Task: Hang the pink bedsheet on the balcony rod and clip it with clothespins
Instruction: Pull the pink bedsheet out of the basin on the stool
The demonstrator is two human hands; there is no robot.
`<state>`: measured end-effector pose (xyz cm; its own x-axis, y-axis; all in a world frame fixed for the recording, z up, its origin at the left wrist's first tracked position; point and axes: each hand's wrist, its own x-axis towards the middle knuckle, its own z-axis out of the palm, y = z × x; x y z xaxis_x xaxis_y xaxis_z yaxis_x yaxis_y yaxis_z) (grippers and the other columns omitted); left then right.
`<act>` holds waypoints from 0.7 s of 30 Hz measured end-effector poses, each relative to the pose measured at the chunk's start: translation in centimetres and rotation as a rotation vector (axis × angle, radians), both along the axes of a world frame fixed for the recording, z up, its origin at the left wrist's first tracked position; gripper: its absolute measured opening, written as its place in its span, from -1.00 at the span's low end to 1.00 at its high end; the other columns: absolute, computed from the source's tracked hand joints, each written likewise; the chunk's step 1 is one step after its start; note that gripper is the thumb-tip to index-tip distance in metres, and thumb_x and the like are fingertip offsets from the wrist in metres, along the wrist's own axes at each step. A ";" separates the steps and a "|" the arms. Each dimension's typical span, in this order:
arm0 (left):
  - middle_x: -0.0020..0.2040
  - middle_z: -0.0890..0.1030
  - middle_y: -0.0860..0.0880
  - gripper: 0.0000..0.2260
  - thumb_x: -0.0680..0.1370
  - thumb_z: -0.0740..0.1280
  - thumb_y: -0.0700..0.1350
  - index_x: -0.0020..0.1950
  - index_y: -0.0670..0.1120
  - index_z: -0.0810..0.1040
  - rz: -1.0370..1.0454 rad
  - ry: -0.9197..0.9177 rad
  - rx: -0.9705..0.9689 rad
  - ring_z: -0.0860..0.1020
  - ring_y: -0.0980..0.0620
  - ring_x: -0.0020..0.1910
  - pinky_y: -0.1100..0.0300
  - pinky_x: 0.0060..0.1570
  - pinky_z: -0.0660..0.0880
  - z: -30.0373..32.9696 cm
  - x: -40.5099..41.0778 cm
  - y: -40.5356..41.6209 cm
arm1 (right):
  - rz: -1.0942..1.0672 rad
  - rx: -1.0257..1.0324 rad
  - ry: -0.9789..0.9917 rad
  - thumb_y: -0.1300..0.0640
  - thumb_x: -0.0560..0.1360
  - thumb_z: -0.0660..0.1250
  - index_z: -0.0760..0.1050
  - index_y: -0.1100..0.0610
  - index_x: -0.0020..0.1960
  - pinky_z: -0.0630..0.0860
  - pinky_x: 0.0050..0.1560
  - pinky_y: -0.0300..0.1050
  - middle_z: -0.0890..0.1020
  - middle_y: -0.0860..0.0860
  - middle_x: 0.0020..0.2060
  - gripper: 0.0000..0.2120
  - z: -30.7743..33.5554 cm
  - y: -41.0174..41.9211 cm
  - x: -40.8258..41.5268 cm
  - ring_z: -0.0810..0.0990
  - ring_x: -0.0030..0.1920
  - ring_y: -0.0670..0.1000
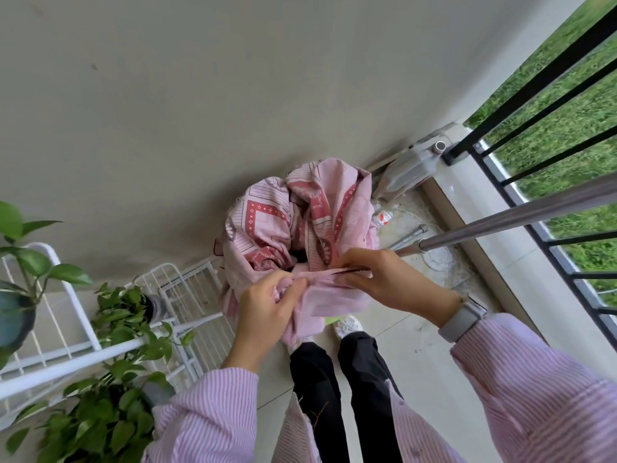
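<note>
You're pinching pink bedsheet (300,228) hem, left hand (267,305) and right hand (384,279); soft, bulky, likely slumping — keep gripping edge.

the pink bedsheet (293,222) is soft, matt printed cloth, creased all over. the rod (521,220) is smooth, shiny bare metal. the railing (541,78) is matt black metal. the rack (187,295) looks like white-coated wire. the floor (417,345) is pale, slightly glossy tile.
</note>
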<state>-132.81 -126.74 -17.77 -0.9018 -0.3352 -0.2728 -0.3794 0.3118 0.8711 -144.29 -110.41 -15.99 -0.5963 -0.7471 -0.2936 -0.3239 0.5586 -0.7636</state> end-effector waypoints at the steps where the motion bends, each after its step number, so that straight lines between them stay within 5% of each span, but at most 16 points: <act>1: -0.41 0.54 -0.08 -0.77 0.51 0.28 -0.06 -0.20 -0.22 0.52 0.036 0.005 0.051 0.46 -0.03 -0.45 0.05 -0.44 0.39 0.1 0.1 -0.3 | 0.036 0.040 0.025 0.14 0.48 0.32 0.54 0.19 0.03 0.47 -0.08 -0.23 0.65 0.04 -0.13 -0.83 -0.3 0.5 0.0 0.58 -0.16 -0.01; 4: -0.22 0.61 0.07 -0.83 0.54 0.22 -0.06 -0.04 -0.12 0.55 0.242 0.009 0.144 0.56 0.08 -0.27 0.30 -0.32 0.43 0.2 0.7 -0.8 | 0.105 0.136 0.107 0.11 0.50 0.29 0.54 0.21 -0.03 0.47 -0.06 -0.02 0.64 0.09 -0.20 -0.83 -1.2 1.6 -0.2 0.57 -0.20 0.09; 7: -0.05 0.66 0.00 -0.85 0.55 0.24 -0.10 -0.11 -0.02 0.60 0.486 0.041 0.396 0.60 0.02 -0.04 0.11 -0.05 0.50 0.3 0.7 -0.9 | 0.071 0.104 0.116 0.12 0.50 0.29 0.55 0.17 -0.04 0.44 0.02 0.01 0.57 -0.01 -0.22 -0.87 -1.6 1.7 -0.5 0.46 -0.23 -0.07; 11: -0.44 0.52 0.01 -0.71 0.52 0.26 -0.19 -0.41 0.00 0.42 0.713 0.145 0.743 0.52 0.04 -0.39 0.06 -0.14 0.50 1.0 -0.6 -1.0 | 0.054 0.059 0.188 0.17 0.49 0.29 0.53 0.16 -0.01 0.36 0.11 -0.01 0.52 -0.09 -0.20 -0.89 -1.7 0.9 0.2 0.45 -0.16 -0.07; 15: -0.48 0.49 0.04 -0.79 0.40 0.40 0.07 -0.33 0.10 0.39 0.356 0.120 0.220 0.48 0.11 -0.51 0.31 -0.43 0.45 1.4 -0.3 -1.3 | 0.003 0.004 0.188 0.25 0.48 0.30 0.56 0.23 -0.05 0.38 0.04 -0.06 0.59 -0.01 -0.21 -0.90 -1.0 0.2 0.6 0.52 -0.15 -0.02; 18: -0.19 0.62 0.19 -0.70 0.30 0.48 0.03 -0.03 0.19 0.49 0.061 0.012 0.166 0.57 0.23 -0.15 0.36 -0.09 0.47 1.6 -0.5 -1.1 | -0.071 -0.178 0.002 0.30 0.47 0.29 0.57 0.27 -0.08 0.40 -0.13 -0.34 0.61 0.00 -0.22 -0.91 0.5 -1.2 1.3 0.51 -0.22 -0.23; 21: -0.23 0.66 0.12 -0.88 0.33 0.47 0.01 -0.17 0.16 0.61 -0.087 -0.120 0.117 0.60 0.15 -0.20 0.16 -0.10 0.56 1.9 -0.2 -0.9 | -0.029 -0.220 -0.051 0.26 0.47 0.31 0.58 0.21 -0.03 0.40 -0.10 -0.43 0.61 -0.05 -0.18 -0.88 0.9 -1.6 1.5 0.51 -0.18 -0.26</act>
